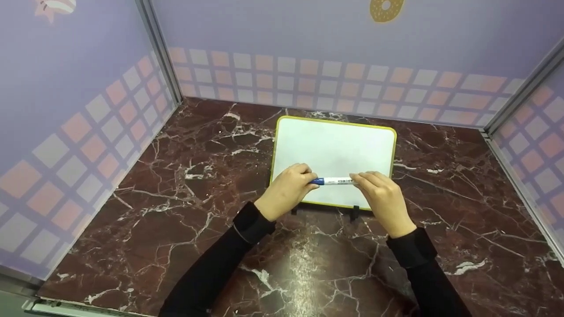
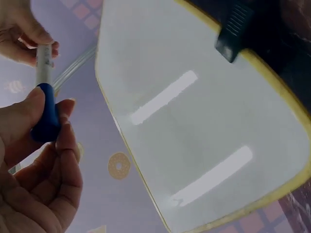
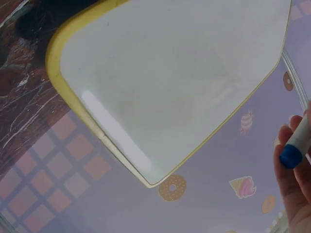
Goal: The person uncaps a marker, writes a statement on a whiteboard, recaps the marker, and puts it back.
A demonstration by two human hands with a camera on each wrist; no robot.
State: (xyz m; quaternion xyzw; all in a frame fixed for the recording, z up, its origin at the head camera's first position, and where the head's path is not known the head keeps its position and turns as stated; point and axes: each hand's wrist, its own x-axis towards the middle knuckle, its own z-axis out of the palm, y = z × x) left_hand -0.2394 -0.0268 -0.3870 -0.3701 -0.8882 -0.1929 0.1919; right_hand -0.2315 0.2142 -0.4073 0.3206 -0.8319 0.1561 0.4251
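Observation:
A marker point(image 1: 337, 181) with a white barrel and a blue cap is held level between both hands, in front of a whiteboard point(image 1: 335, 145) with a yellow frame. My left hand point(image 1: 288, 187) pinches the blue cap point(image 2: 46, 114) between thumb and fingers. The other end of the barrel is gripped by my right hand point(image 1: 380, 193); its blue end plug point(image 3: 291, 156) shows in the right wrist view. The cap is on the barrel. No writing shows on the board's white face, which stands tilted back behind the hands.
Black stand feet point(image 1: 354, 213) hold the board's lower edge. Under everything lies a dark red marble-patterned tabletop point(image 1: 198, 176). Purple panels with pink and white squares point(image 1: 308, 79) enclose the back and both sides.

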